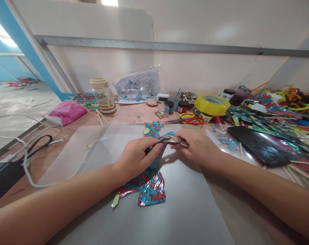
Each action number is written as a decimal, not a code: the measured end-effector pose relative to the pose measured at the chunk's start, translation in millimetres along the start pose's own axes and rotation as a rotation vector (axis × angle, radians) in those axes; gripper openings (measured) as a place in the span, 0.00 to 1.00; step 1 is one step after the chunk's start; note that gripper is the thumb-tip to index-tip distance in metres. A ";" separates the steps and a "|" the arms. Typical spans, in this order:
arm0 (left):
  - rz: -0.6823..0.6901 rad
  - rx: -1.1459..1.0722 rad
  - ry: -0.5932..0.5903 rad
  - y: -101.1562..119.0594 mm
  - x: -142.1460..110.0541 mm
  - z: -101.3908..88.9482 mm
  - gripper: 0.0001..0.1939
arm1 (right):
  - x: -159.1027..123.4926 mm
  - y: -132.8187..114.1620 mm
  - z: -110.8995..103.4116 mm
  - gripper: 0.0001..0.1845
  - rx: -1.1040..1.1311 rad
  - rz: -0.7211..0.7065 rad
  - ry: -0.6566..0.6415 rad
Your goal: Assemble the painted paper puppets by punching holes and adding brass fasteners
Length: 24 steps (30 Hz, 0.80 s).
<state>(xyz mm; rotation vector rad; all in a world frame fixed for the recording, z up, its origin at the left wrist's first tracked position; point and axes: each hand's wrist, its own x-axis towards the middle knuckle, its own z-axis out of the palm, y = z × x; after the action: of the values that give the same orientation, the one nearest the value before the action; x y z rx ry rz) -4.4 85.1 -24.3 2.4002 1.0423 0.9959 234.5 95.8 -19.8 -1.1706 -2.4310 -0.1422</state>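
Observation:
A shiny metal hand tool (169, 139), with a plier-like outline, spans the gap between my two hands. My left hand (135, 158) is closed, thumb and fingers pinched at the tool's left end. Fingers curled, my right hand (197, 146) grips its other end. Below them lies a glossy, jointed paper figure (153, 189), patterned in teal and red. Its upper part (154, 129) shows beyond my hands, while my left hand covers part of the middle. What the tool's jaws touch is hidden.
A white sheet (185, 207) lies under the work. Behind it are scissors (187, 119), yellow tape (212, 103), paint jars (169, 107) and a glass jar (103, 95). A phone (257, 145) rests among sticks and cutouts at right. Cables (29, 177) and a pink bag (66, 113) are left.

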 end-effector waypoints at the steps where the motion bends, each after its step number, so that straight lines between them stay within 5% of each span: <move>1: -0.028 0.000 -0.002 0.0 0.5 -0.1 0.13 | 0.5 -2.2 0.6 0.10 -0.007 0.012 -0.011; 12: -0.110 0.027 0.018 8.0 5.9 -11.4 0.15 | -3.7 -9.7 1.7 0.12 0.054 -0.003 -0.037; 18: -0.210 0.092 -0.109 12.8 13.8 -20.4 0.15 | -3.6 -12.4 2.9 0.16 0.024 0.000 -0.059; 24: -0.284 0.126 -0.258 11.9 27.8 -60.6 0.19 | 5.2 1.2 -12.3 0.19 -0.057 0.147 -0.144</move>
<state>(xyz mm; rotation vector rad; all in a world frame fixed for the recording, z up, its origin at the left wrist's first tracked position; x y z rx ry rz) -28.4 99.4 37.3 2.3115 1.3312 0.5236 236.7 97.0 -6.6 -1.4255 -2.4661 -0.0856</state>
